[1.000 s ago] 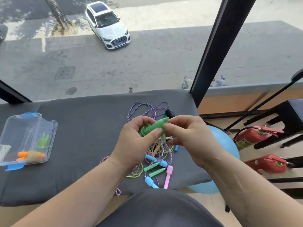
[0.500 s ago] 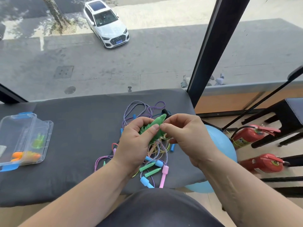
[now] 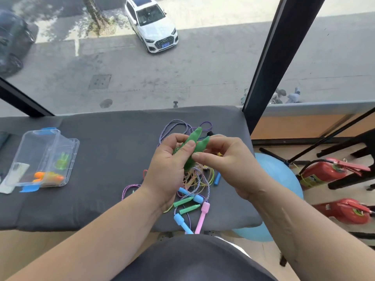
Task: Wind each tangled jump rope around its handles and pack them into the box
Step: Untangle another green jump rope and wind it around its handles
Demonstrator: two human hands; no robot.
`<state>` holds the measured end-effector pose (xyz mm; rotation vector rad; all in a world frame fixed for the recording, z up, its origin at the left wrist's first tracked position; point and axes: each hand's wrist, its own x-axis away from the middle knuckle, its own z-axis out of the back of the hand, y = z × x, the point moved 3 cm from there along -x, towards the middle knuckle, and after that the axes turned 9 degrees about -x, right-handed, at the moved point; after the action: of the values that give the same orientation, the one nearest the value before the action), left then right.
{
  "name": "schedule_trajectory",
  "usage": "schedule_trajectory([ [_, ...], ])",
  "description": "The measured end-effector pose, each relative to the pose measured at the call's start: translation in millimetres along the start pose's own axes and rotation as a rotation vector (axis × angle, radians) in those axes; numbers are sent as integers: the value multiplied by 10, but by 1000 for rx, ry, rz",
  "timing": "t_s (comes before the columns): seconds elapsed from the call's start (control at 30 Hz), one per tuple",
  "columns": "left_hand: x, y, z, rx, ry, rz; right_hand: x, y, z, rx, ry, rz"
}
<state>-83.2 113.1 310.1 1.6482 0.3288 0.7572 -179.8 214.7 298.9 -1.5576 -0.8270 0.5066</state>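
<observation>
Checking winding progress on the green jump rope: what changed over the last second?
The green handles swung from a slant to more upright, and their tips now splay apart. The left hand holds them as before, thumb across; the right hand pinches them lower down. Nothing was newly taken hold of or let go. The tangled rope pile and clear box stayed put.

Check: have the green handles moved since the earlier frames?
Yes. The green handles tipped more upright; one tip now reaches the purple loop lying on the mat.
</observation>
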Motion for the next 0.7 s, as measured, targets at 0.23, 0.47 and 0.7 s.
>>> schedule_trajectory([
  [0.23, 21, -129, 206, -71, 19, 99, -41, 177, -59, 4, 90, 4],
  [0.47, 45, -183, 728, -137, 29, 111, -77, 299, -457, -29, 89, 70],
  [0.7, 177, -323, 1630, -8, -32, 130, -96, 501, -1367, 51, 70, 70],
])
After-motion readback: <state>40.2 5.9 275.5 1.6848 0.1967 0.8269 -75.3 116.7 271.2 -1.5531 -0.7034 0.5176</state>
